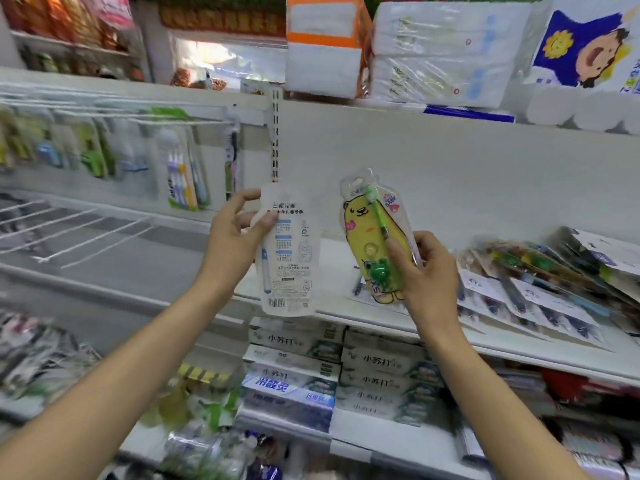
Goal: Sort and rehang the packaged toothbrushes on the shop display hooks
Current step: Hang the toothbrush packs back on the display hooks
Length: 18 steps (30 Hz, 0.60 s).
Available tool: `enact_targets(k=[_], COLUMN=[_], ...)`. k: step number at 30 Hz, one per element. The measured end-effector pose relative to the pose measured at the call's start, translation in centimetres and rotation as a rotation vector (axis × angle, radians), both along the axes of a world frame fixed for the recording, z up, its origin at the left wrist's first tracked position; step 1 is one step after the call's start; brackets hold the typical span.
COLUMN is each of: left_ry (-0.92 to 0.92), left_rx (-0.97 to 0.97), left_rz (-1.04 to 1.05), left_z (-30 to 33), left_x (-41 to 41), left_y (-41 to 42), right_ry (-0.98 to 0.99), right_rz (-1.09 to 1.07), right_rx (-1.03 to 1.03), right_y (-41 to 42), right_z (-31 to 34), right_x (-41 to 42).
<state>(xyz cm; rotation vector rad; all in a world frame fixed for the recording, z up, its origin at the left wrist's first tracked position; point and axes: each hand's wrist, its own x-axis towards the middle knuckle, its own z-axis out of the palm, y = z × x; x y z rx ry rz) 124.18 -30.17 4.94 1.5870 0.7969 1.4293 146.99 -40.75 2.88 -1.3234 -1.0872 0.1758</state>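
My left hand [239, 233] pinches the upper left edge of a white toothbrush pack [289, 258], which shows its printed back and barcode. My right hand [424, 268] grips the lower right side of a yellow bear-shaped children's toothbrush pack [372, 237] with a green brush and a green frog toy. Both packs are held upright in front of the white back panel. A loose pile of toothbrush packs [540, 282] lies on the shelf at right. More packs hang on the upper hooks [114, 150] at left. Bare white hooks [79, 237] stick out below them.
A slotted upright rail [275, 133] divides the display. Tissue packs [436, 50] and paper rolls sit on the top shelf. Toothpaste boxes [346, 368] are stacked on the shelf under my hands. Blurred packaged goods fill the lower left.
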Motion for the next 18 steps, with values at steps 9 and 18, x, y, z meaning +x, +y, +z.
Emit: enact_targets(k=[9, 18], left_ry=[0.077, 0.096], left_rx=[-0.127, -0.216], left_rz=[0.112, 0.254], left_z=[-2.9, -4.3], left_x=[-9.1, -21.3], left_y=[-0.8, -0.3], right_ry=[-0.012, 0.063], right_rz=[0.255, 0.417], right_rx=[-0.049, -0.087], right_y=[2.3, 5.7], right_z=[-0.8, -0.8], right_x=[-7.7, -18.3])
